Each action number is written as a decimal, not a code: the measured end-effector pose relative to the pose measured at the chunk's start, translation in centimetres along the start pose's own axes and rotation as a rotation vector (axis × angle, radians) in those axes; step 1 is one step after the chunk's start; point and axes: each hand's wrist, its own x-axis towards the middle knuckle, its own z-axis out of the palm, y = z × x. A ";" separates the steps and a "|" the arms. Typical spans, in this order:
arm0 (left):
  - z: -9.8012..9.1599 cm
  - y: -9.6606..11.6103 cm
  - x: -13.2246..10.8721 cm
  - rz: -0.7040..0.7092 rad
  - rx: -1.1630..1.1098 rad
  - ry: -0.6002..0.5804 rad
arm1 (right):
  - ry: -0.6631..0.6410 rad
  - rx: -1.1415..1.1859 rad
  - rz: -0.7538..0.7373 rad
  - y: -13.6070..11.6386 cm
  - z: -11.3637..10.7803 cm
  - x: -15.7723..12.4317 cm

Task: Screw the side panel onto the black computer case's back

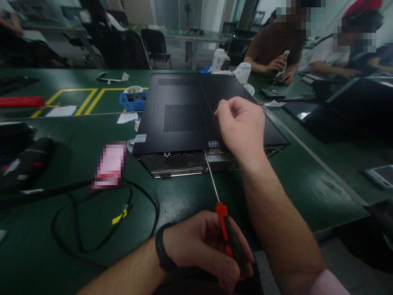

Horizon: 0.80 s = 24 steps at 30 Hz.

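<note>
My left hand (202, 250), with a dark band at the wrist, is closed around the red and black handle of a screwdriver (227, 233). The long thin shaft reaches up to the rear edge of a black computer case (184, 92), and its tip meets the back panel near the middle. The case lies flat, with a perforated vent on top and a metal grille at the rear. Over the right part of its top is my right hand (242, 123), fingers curled in and thumb pressed to the index finger. Whatever it may hold is hidden.
Left of the case are a blue bin (133, 101) of small parts, a blurred pink item (110, 164), a looped black cable (76, 229) and a black power tool (30, 159). At right are a dark panel (353, 110) and a phone-like device (380, 176). People work across the table.
</note>
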 end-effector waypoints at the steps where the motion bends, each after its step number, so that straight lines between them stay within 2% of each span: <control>1: -0.1 -0.1 0.1 0.024 0.005 0.002 | -0.001 -0.003 -0.001 0.0 0.0 0.0; 4: -0.3 -0.5 0.3 0.090 0.004 -0.026 | -0.003 -0.006 -0.005 0.0 0.0 0.0; 8: -0.4 -0.4 0.4 0.088 -0.019 -0.071 | -0.003 -0.002 -0.001 -0.1 -0.1 -0.1; 15: -0.2 0.0 0.1 -0.009 0.001 -0.041 | 0.024 0.019 -0.022 0.0 -0.1 -0.2; 24: -0.2 -0.1 0.6 -0.036 0.054 0.031 | 0.014 0.009 0.009 -0.3 -0.4 -0.2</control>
